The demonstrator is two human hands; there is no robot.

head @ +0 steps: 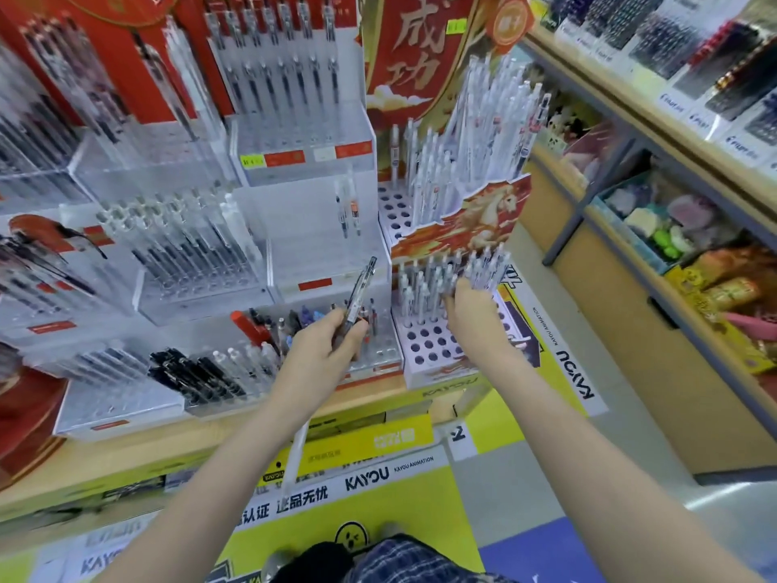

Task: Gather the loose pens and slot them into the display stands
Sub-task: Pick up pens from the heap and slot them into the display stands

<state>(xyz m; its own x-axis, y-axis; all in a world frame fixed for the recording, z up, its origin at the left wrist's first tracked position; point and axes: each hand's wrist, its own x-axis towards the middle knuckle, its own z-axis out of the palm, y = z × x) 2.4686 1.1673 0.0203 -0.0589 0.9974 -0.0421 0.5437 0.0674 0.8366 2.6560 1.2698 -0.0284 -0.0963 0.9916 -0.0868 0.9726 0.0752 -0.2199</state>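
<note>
Fingers of L hand (326, 342) curl round a dark pen (357, 298), maybe more than one; barrels overlap w/ the blurred stock behind, so count unclear. Pen tip end pokes up past the knuckles, lower end hidden in the palm. Just beyond those fingers: clear tray (378, 351) w/ mixed pens, red, blue and black, too smeared to sort. Left of it, black pens (197, 374) lying in another clear bin.

R hand (466, 307) reaches into the lower holed stand (429, 351); fingertips are buried among the white pens (420, 288), so can't tell if they pinch one or just touch. Thumb side hidden too. Nearer than those fingers, rows of open holes in the stand top. Above and beyond, an upper holed stand (395, 208) w/ more white pens, partly masked by a horse-print card (475, 216).

Motion blur over most of the rack; labels unreadable. Clear cases upper left cut off by frame edge. Right of R hand, well apart, a wooden shelf (622, 263) w/ soft blurry items, can't ID. Below both arms, yellow floor sticker (378, 477), plaid cloth at bottom edge cropped.
</note>
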